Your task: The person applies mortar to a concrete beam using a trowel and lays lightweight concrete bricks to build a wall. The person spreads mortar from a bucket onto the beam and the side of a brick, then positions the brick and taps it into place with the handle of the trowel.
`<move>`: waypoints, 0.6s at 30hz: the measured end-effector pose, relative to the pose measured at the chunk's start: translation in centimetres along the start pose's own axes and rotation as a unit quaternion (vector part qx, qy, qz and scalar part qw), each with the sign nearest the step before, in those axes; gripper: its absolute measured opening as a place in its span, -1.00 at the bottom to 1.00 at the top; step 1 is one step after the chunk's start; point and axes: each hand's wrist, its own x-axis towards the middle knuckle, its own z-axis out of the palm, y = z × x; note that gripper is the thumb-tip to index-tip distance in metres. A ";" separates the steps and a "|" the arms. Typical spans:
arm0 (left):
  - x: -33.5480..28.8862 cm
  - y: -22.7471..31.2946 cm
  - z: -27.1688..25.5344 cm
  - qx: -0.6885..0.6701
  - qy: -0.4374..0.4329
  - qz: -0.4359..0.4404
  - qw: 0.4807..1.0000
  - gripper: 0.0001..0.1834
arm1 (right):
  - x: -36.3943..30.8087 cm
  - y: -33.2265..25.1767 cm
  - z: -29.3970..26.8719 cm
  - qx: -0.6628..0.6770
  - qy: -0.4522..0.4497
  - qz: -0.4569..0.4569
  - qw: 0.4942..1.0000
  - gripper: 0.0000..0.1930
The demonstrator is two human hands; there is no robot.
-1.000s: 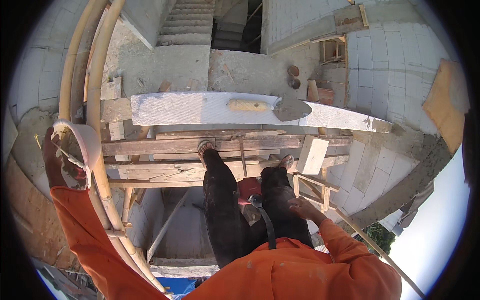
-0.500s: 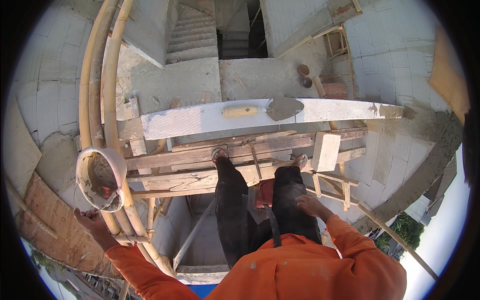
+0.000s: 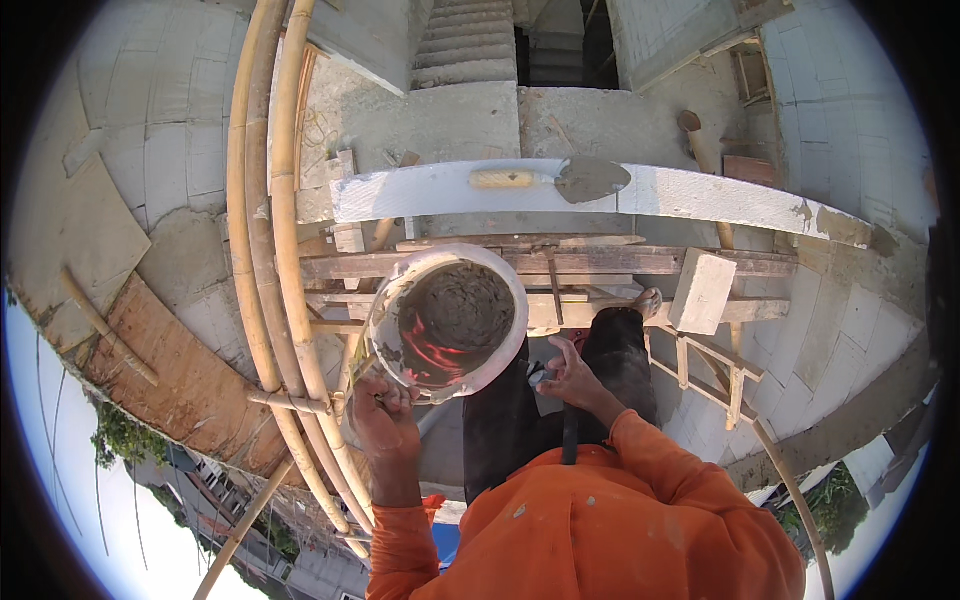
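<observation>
A pale bucket (image 3: 518,310) of wet grey mortar (image 3: 460,305) hangs in front of me above the planks, its mouth facing up. Closed fingers of my left hand (image 3: 390,420) grip its handle by the near left rim. My right hand (image 3: 583,385) is over my thigh, just right of the bucket, thumb and fingers apart with nothing clearly held. Beyond the bucket, a trowel (image 3: 503,179) with a wooden handle lies on top of the narrow white block wall (image 3: 720,197). Mortar (image 3: 592,181) covers its blade.
Under me run wooden scaffold planks (image 3: 640,261), with a white block (image 3: 703,291) standing on them at right. Bamboo poles (image 3: 262,210) rise on the left. Stairs (image 3: 465,45) lie beyond the wall. A plywood sheet (image 3: 190,370) is at lower left, beside the building's edge.
The bucket has swung from beside the bamboo poles at left to in front of my body, with my left hand on it. My right hand has moved inward, toward the bucket. The view has shifted.
</observation>
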 end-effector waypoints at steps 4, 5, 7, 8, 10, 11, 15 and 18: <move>-4.6 -7.3 3.8 0.041 -0.143 -0.078 0.986 -0.81 | -1.3 1.5 -2.1 0.265 0.109 0.002 0.958 -0.07; -5.8 -8.9 5.1 0.053 -0.187 -0.083 0.977 -0.83 | -2.3 1.0 -3.1 0.337 0.151 -0.007 0.929 -0.09; -8.3 -11.1 8.2 0.036 -0.246 -0.101 0.963 -0.96 | -4.4 -0.1 -6.0 0.362 0.188 -0.007 0.913 -0.09; -9.1 -12.5 9.4 0.058 -0.259 -0.126 0.956 -0.97 | -5.5 0.5 -7.4 0.366 0.210 -0.016 0.907 -0.09; -10.4 -15.6 10.9 0.096 -0.275 -0.177 0.940 -0.85 | -6.7 2.0 -9.5 0.347 0.235 -0.015 0.908 -0.03; -11.1 -16.9 12.4 0.107 -0.318 -0.167 0.927 -0.80 | -7.0 2.8 -10.4 0.301 0.264 -0.031 0.916 -0.03; -14.1 -22.2 18.3 0.169 -0.403 -0.181 0.881 -0.56 | -8.5 7.6 -11.5 0.016 0.358 -0.079 0.930 -0.10; -17.3 -25.3 22.3 0.257 -0.466 -0.148 0.834 -0.52 | -9.1 8.1 -12.6 0.077 0.384 -0.034 0.919 -0.22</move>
